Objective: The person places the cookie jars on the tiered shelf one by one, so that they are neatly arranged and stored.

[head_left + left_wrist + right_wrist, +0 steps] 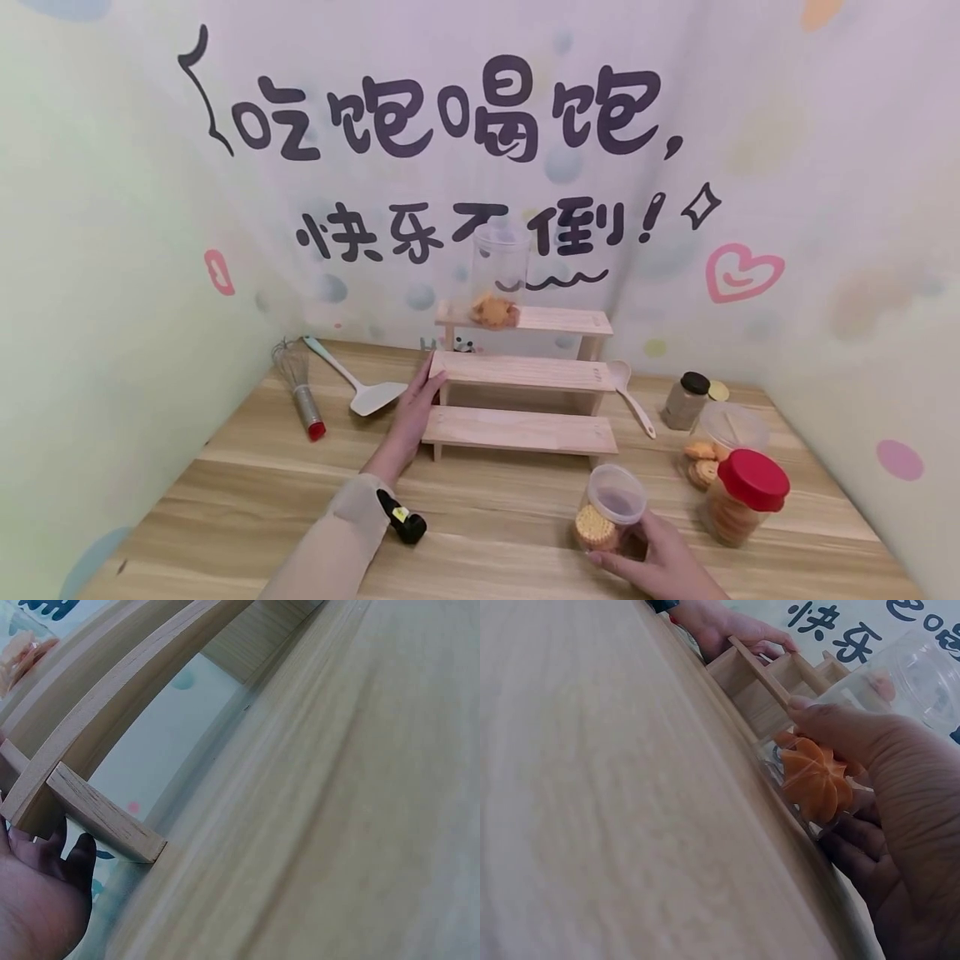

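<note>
A three-step wooden display stand (525,429) stands at the middle of the table. My left hand (417,410) grips its left end at the middle step; in the left wrist view, some fingers are hidden behind the wood. My right hand (660,557) holds a clear jar of cookies (612,500) by its lower side, in front of the stand's right end. Through that jar's wall, an orange ridged cookie (817,781) shows in the right wrist view. On the top step, another tall clear jar (500,267) has cookies (495,311) at its bottom.
Right of the stand are a red-lidded jar (752,483), a clear-lidded cookie jar (731,429), a black-lidded jar (686,402) and a pale spoon (636,400). A whisk (302,387) and a white spatula (375,398) lie at the left. A printed curtain (465,183) hangs behind.
</note>
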Action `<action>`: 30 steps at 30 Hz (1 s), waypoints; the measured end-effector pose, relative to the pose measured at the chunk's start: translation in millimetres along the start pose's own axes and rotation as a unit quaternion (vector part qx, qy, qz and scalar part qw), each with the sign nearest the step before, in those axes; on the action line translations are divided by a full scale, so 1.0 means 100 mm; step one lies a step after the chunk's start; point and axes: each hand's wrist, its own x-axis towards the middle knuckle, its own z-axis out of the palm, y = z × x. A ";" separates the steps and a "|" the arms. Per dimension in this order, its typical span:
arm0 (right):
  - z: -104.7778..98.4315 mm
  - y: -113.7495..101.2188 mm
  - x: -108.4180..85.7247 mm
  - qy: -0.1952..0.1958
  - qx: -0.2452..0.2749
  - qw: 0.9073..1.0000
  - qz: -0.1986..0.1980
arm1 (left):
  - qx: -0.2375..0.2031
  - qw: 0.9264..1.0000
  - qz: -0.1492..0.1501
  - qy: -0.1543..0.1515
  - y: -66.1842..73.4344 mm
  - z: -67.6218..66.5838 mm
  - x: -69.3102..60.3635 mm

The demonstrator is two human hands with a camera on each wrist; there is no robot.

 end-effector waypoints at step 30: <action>0.04 -0.05 -0.02 0.029 0.029 0.999 -0.013 | 0.002 1.000 0.004 -0.004 -0.01 -0.01 0.00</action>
